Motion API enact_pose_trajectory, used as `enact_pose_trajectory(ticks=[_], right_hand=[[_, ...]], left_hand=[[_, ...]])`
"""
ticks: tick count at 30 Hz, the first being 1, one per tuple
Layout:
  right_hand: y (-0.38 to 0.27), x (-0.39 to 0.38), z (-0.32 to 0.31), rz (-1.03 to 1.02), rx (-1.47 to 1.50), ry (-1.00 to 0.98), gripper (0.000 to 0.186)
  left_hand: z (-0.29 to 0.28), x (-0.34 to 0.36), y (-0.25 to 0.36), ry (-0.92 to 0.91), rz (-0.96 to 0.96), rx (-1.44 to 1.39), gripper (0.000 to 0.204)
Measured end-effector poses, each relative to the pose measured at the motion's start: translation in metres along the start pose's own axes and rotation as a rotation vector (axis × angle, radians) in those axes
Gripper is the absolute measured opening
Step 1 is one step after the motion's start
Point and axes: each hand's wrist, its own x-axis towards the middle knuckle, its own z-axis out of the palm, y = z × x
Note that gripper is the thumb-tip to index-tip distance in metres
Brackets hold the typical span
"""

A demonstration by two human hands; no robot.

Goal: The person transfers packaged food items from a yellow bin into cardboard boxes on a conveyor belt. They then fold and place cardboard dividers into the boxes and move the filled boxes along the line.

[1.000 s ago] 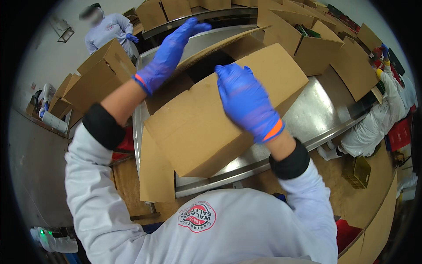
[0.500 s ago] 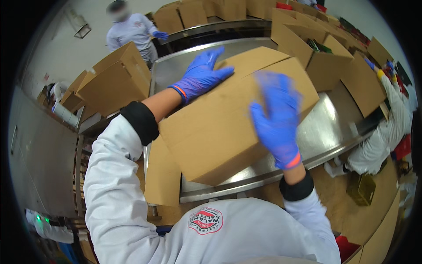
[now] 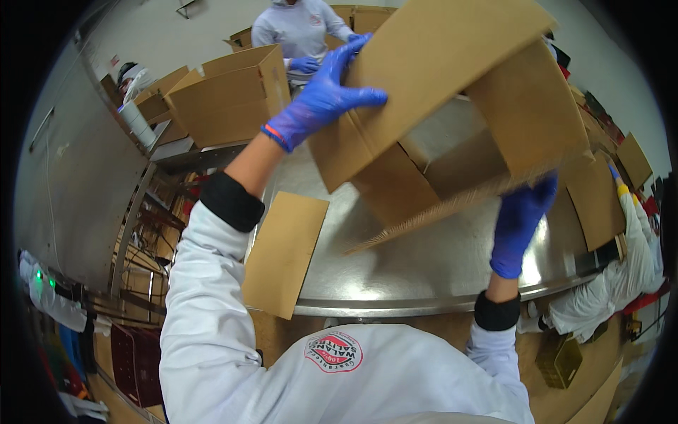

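A brown cardboard box [image 3: 438, 63] is tilted up over the metal table [image 3: 402, 279]. Its open side faces me, and the table shows through it. My left hand [image 3: 321, 99], in a blue glove, grips the box's left part with the thumb across the cardboard. At the lower right edge, my gloved right hand [image 3: 521, 230] holds the box from below; its fingertips are partly hidden behind the cardboard. A flat cardboard piece [image 3: 286, 251] lies on the table's near left, overhanging the edge.
Across the table stands a co-worker [image 3: 300, 32] in white with blue gloves. An open carton [image 3: 226, 99] stands at the left. On the right, another person [image 3: 607, 275] reaches toward more cartons. A green crate [image 3: 560, 360] sits on the floor at the right, a dark red crate [image 3: 134, 364] at the left.
The box has been lifted off the table and turned so its open side shows. My right hand has gone from its top face to its lower right edge. My left hand keeps the left side.
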Motion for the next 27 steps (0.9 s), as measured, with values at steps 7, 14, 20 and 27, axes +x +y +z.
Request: enact_pose_trajectory(ticks=[7, 14, 20, 27], right_hand=[[-0.032, 0.05, -0.057, 0.254, -0.027, -0.119, 0.047], [0.009, 0.01, 0.0, 0.369, -0.502, -0.476, 0.036], [-0.038, -0.015, 0.015, 0.353, -0.464, -0.317, 0.033], [-0.059, -0.008, 0.014, 0.174, -0.475, -0.317, 0.028]], left_hand=[[-0.005, -0.068, -0.024, 0.065, -0.703, -0.634, 0.064], [0.046, -0.068, -0.019, 0.098, -0.538, -0.805, 0.045], [0.036, -0.089, -0.03, 0.103, -0.3, -0.686, 0.046], [0.051, -0.241, -0.156, -0.234, -0.551, -0.043, 0.044]])
